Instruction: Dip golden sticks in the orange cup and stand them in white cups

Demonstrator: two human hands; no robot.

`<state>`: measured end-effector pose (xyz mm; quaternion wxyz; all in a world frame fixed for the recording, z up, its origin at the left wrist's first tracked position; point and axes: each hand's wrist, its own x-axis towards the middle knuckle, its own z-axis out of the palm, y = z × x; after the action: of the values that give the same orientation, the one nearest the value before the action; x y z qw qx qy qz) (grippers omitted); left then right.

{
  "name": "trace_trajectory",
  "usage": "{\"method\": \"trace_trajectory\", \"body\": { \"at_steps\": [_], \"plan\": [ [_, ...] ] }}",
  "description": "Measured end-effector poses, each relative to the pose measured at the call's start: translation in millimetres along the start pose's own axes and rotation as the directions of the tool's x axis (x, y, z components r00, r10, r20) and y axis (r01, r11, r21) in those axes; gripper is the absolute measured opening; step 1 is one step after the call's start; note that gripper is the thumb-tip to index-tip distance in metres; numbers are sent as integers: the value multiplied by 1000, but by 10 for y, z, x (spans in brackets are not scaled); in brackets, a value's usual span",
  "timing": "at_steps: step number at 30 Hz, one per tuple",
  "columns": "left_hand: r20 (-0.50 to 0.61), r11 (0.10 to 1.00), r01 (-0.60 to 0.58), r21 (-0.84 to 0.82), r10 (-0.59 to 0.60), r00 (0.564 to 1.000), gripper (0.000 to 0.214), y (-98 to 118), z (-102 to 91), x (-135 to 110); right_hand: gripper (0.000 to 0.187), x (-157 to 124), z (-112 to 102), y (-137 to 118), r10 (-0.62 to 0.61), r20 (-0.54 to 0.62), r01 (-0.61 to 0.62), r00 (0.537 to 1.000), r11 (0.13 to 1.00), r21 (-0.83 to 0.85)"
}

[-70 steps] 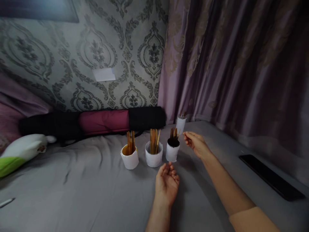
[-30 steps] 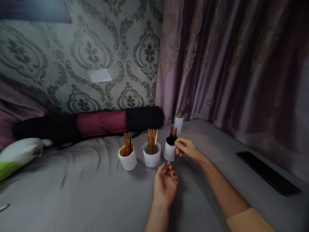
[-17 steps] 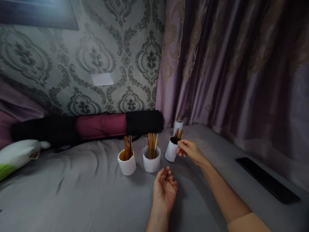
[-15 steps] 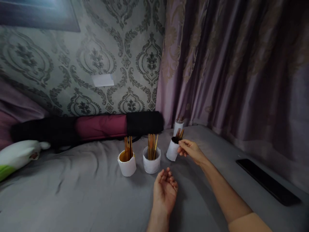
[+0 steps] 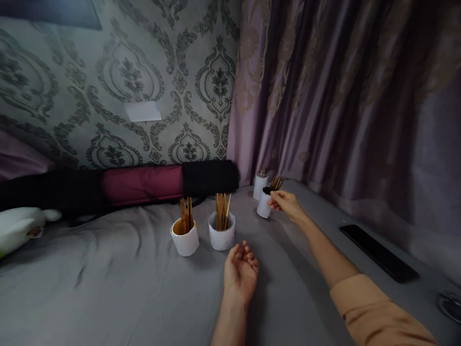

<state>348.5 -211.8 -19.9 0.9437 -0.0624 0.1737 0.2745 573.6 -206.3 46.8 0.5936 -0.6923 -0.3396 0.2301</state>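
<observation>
My right hand (image 5: 286, 203) grips the rim of a small white cup (image 5: 264, 203) with brown sticks in it, tilted and carried back beside a taller white cup (image 5: 259, 185) near the curtain. My left hand (image 5: 240, 273) rests palm up on the grey sheet (image 5: 108, 288), fingers loosely curled, holding nothing. In front of it stand a white cup with a yellow inside (image 5: 185, 236) and another white cup (image 5: 221, 231), each holding several thin brown sticks.
A long black and maroon bolster (image 5: 144, 182) lies along the patterned wall. A white and green soft toy (image 5: 21, 226) sits at the far left. A black flat device (image 5: 378, 252) lies at the right under the purple curtain (image 5: 342, 96).
My right hand took hold of the rightmost cup of the row, tipped it, and moved it back and to the right beside the tall cup. My left hand stayed put.
</observation>
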Motion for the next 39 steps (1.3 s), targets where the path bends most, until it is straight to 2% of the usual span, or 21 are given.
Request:
{"method": "trace_trajectory", "body": {
  "at_steps": [8, 18, 39],
  "plan": [
    [-1, 1000, -3, -1, 3, 1000, 12, 11, -1, 10, 15, 119, -32, -17, 20, -44, -22, 999, 999, -28],
    [-5, 1000, -15, 22, 15, 1000, 10, 5, 26, -23, 17, 390, -3, 79, -8, -101, 2, 995, 998, -63],
    [-21, 998, -37, 55, 38, 999, 11, 18, 9, 0, 16, 520, 43, 172, 13, -108, -18, 994, 999, -46]
  ]
}}
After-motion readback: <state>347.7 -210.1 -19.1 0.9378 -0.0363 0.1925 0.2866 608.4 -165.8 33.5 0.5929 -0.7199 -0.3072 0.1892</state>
